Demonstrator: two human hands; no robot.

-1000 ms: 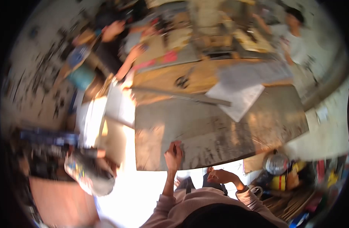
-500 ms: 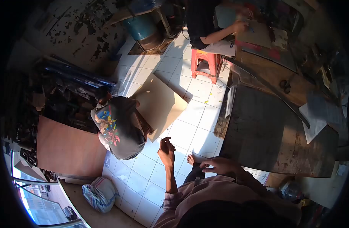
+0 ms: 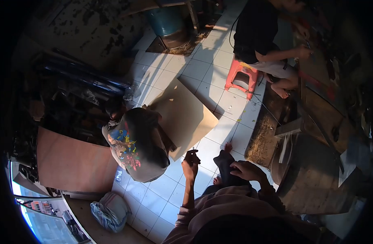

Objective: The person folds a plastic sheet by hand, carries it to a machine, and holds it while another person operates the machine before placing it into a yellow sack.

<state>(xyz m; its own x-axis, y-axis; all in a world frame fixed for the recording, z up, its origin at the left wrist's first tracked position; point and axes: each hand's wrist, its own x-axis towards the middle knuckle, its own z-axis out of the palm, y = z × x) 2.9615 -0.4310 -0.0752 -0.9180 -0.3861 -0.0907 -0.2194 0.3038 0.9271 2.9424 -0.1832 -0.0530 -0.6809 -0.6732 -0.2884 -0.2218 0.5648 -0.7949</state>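
Sheet point(image 3: 190, 122), flat and tan, lies on the white tiled floor point(image 3: 154, 209) at the centre of the frame, partly in sunlight and partly in shade. Left hand point(image 3: 191, 164): raised at lower centre, fingers curled, fingertips just below the sheet's lower edge as viewed from where I stand. Left grip: I cannot tell whether the fingers are together on something small. Right hand point(image 3: 248, 171): positioned to the right of the left hand, above the dark trousers point(image 3: 224, 161), fingers loosely bent; right grip slack and apart. A crouching person point(image 3: 139, 146), wearing a shirt with a coloured print on the back, is stationed at the left side of the sheet. A second person point(image 3: 255, 34), in a black shirt, sits on a red stool point(image 3: 244, 70) at upper right. A dark work surface point(image 3: 316, 189) occupies the lower right. A reddish-brown panel point(image 3: 74, 160) is located at left, with a tied bundle point(image 3: 110, 211) below it at lower left. A blue-green drum point(image 3: 164, 22) stands at the top, left of centre.
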